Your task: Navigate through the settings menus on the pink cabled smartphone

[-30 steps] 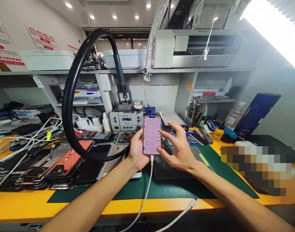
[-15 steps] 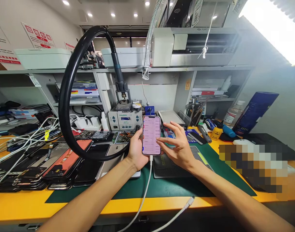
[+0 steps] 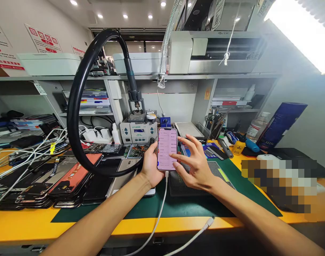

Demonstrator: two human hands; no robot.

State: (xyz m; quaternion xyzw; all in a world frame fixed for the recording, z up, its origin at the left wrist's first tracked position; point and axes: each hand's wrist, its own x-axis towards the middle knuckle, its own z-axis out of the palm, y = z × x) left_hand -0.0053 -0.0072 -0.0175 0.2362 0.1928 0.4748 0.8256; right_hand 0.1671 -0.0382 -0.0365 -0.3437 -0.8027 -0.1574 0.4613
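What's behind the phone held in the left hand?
A blue box shows just above the phone; whatever lies directly behind its body and the left hand is covered.

A fat, shiny black hose (image 3: 72, 106) makes a big loop — and a small yellow plastic bottle (image 3: 238, 148) stands near a see-through plastic bottle (image 3: 255, 128).

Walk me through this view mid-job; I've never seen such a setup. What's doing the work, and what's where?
There is no robot: these are a person's bare hands, seen by one camera worn on the head, looking forward and down. The left hand holds a lit smartphone; a white cable runs from its lower end. The right hand touches it or hovers just above; I can't tell which. Beneath, a green mat lies on the yellow workbench. Stacked phone parts sit at left; a rework station stands behind.
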